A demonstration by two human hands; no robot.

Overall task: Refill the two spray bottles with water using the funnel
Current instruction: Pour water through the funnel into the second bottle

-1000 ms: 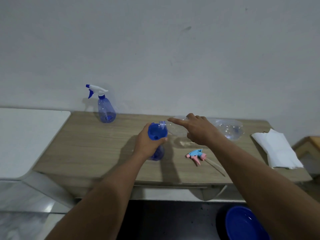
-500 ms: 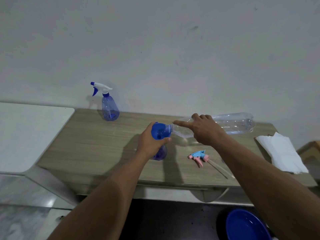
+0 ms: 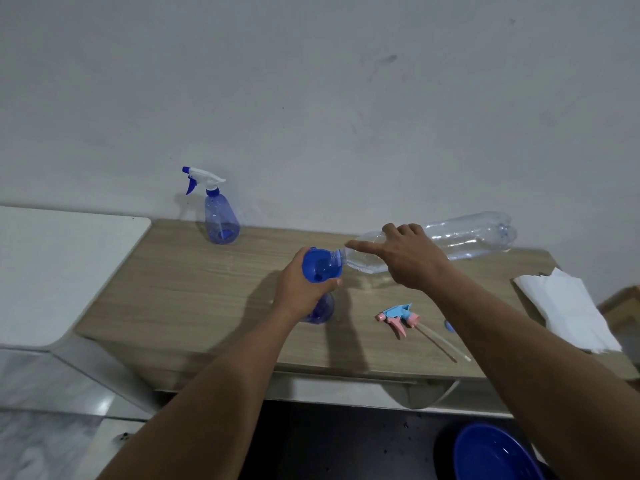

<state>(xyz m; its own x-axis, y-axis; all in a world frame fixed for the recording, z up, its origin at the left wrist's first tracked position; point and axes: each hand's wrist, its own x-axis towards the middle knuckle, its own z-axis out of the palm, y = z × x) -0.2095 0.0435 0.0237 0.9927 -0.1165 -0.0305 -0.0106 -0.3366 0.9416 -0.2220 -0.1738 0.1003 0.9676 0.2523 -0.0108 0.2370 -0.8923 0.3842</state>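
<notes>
— Pale wall, wood-grain table (image 3: 207, 306): what is at risk in this shot?

— Spillage. A person's right hand (image 3: 412, 261) grasps a clear water bottle (image 3: 478, 237) tipped almost level, its mouth at the 3 o'clock rim of the blue funnel (image 3: 320, 266). If the mouth slips off that rim, or the flow outruns the narrow spout, water likely lands on the table.

— And the other hand?

— The left hand (image 3: 301, 292) is wrapped round the neck of the open spray bottle (image 3: 320, 311) just under the funnel, steadying it; a loosened grip could tip it. The right forefinger lies straight along the water bottle's neck. The second spray bottle (image 3: 221, 220), trigger on, stands at 10 o'clock by the wall. A loose trigger head (image 3: 398, 315) lies at 4 o'clock.
</notes>
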